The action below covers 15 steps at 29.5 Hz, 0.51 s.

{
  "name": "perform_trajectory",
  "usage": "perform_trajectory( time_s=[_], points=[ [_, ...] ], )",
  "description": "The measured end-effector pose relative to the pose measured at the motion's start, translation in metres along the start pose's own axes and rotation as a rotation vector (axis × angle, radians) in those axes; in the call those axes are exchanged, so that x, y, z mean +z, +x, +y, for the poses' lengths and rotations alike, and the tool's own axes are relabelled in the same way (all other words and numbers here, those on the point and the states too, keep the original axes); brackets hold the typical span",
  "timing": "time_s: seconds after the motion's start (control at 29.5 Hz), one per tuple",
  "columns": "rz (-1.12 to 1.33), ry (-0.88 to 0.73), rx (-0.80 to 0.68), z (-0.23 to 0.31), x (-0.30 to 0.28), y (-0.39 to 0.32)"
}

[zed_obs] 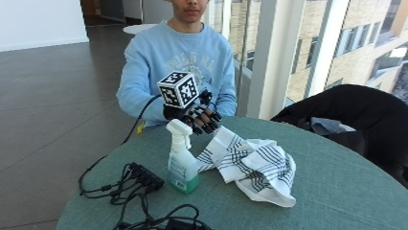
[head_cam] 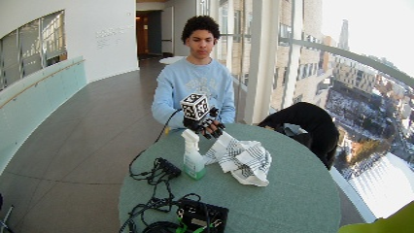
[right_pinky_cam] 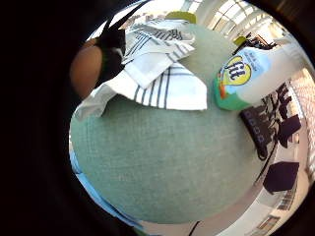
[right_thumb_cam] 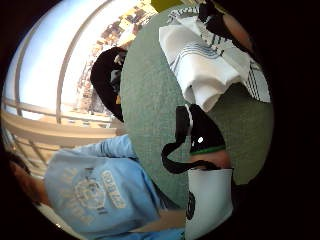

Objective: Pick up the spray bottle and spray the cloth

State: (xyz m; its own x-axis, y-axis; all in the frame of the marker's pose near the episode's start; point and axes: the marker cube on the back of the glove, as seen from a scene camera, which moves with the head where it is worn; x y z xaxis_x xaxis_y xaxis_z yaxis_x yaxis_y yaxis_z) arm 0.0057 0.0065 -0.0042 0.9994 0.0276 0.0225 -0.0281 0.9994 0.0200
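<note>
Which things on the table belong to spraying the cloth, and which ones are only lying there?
For the job:
spray bottle, standing upright
striped cloth, crumpled beside the bottle
gloved right hand, above both, holding nothing

Only lying about:
black cables
black box at the table's near edge
</note>
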Motion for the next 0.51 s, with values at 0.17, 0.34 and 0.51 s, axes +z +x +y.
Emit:
perform_trajectory(
  time_s=[0.17, 0.34, 0.51],
  points=[
    [-0.061, 0.065, 0.081, 0.015, -0.014, 0.020],
    [-0.270, 0.173, 0.212, 0.037, -0.035, 0.052],
    [-0.455, 0.275, 0.302, 0.048, -0.048, 0.085]
  ],
)
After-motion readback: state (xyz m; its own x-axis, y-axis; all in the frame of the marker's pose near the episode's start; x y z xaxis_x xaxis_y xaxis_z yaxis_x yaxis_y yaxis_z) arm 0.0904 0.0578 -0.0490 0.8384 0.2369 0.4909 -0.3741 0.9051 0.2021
